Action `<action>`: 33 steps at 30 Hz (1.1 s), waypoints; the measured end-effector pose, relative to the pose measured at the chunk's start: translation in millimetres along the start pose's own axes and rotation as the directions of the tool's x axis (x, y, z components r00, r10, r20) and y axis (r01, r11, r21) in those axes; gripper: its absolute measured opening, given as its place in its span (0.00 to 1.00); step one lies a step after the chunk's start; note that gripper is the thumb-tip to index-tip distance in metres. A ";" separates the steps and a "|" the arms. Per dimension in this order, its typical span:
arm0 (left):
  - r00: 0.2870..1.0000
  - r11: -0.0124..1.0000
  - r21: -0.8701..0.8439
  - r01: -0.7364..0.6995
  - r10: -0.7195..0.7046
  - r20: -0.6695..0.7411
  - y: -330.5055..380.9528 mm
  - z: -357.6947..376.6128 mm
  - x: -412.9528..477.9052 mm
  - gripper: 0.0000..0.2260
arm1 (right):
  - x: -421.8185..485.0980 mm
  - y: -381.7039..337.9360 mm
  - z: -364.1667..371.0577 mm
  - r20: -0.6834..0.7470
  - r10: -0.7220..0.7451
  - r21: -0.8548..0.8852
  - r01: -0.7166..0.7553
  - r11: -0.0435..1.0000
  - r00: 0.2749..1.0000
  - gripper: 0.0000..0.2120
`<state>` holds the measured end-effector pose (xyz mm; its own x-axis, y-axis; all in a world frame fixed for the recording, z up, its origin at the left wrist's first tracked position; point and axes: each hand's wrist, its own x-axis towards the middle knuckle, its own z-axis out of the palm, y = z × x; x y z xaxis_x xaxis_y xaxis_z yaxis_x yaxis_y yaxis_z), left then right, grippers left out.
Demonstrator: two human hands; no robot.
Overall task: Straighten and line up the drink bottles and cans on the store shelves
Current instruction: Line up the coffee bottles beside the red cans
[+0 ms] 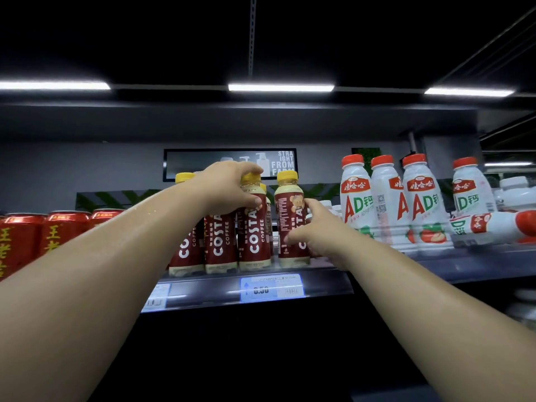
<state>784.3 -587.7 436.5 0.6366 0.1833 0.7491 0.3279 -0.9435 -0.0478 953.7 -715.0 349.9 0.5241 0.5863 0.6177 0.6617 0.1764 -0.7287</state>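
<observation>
My left hand [229,190] clamped on a Costa bottle [253,236], right hand [316,236] curled round the end bottle [290,216], both close behind the shelf lip [203,291]

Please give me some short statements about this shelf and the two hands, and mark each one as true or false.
1. The left hand grips a Costa bottle near its yellow cap. True.
2. All white milk bottles stand upright. False: the fallen milk bottle at far right lies on its side.
3. The red cans stand left of the Costa bottles. True.
4. The right hand holds a red can. False: it holds the rightmost Costa bottle.
</observation>
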 end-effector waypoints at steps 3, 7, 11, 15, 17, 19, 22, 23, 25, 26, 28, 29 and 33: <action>1.000 1.000 -0.002 -0.007 0.007 -0.016 -0.2 2.9 -1.7 0.30 | -0.9 4.4 9.7 -0.031 -0.048 -0.085 0.045 0.995 0.998 0.39; 0.999 1.000 0.027 -0.011 0.012 -0.042 0.3 7.0 -2.6 0.30 | -4.7 12.4 18.3 -0.108 -0.118 -0.218 0.093 0.972 0.987 0.42; 0.998 1.000 0.027 -0.012 0.014 -0.059 -1.8 9.9 -2.8 0.30 | -9.6 16.2 17.6 -0.070 -0.165 -0.281 0.139 0.949 0.984 0.40; 0.994 0.995 0.093 -0.029 0.038 -0.100 -1.7 16.5 -4.7 0.30 | -12.8 15.8 15.7 -0.057 -0.168 -0.221 0.151 0.963 0.984 0.38; 0.989 0.985 0.170 -0.020 0.044 -0.143 -1.7 23.7 -8.6 0.30 | -14.8 15.3 15.5 -0.062 -0.179 -0.210 0.162 0.964 0.982 0.37; 0.980 0.968 0.249 0.019 0.031 -0.198 -0.8 36.8 -17.9 0.31 | -17.5 15.2 15.9 -0.079 -0.195 -0.246 0.171 0.954 0.978 0.35; 0.968 0.962 0.271 0.035 0.034 -0.247 7.7 67.6 -44.6 0.33 | -20.6 13.9 18.2 -0.085 -0.208 -0.310 0.172 0.935 0.975 0.35; 0.966 0.964 0.265 0.029 0.041 -0.257 12.2 78.1 -54.0 0.34 | -21.0 13.5 18.9 -0.078 -0.204 -0.323 0.169 0.931 0.976 0.35; 0.956 0.960 0.277 0.032 0.051 -0.289 19.7 94.4 -68.6 0.33 | -21.5 12.0 19.6 -0.065 -0.192 -0.341 0.159 0.926 0.979 0.37; 0.949 0.958 0.285 0.042 0.050 -0.310 21.8 99.1 -72.8 0.33 | -22.4 11.5 19.5 -0.065 -0.187 -0.347 0.154 0.925 0.980 0.37; 0.941 0.955 0.289 0.069 0.034 -0.337 20.8 102.0 -75.9 0.33 | -25.0 11.4 20.4 -0.076 -0.198 -0.362 0.158 0.919 0.977 0.38; 0.940 0.955 0.287 0.077 0.026 -0.340 19.9 102.5 -76.4 0.33 | -26.9 11.6 20.8 -0.081 -0.210 -0.375 0.166 0.912 0.974 0.38; 0.943 0.949 0.290 0.122 -0.020 -0.332 17.2 107.9 -78.4 0.35 | -32.9 11.6 24.2 -0.089 -0.260 -0.424 0.200 0.884 0.961 0.34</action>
<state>815.3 -588.5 305.7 0.3618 0.1003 0.9269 0.5914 -0.7933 -0.1450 931.1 -713.1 313.9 0.3792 0.4479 0.8097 0.9166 -0.0617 -0.3951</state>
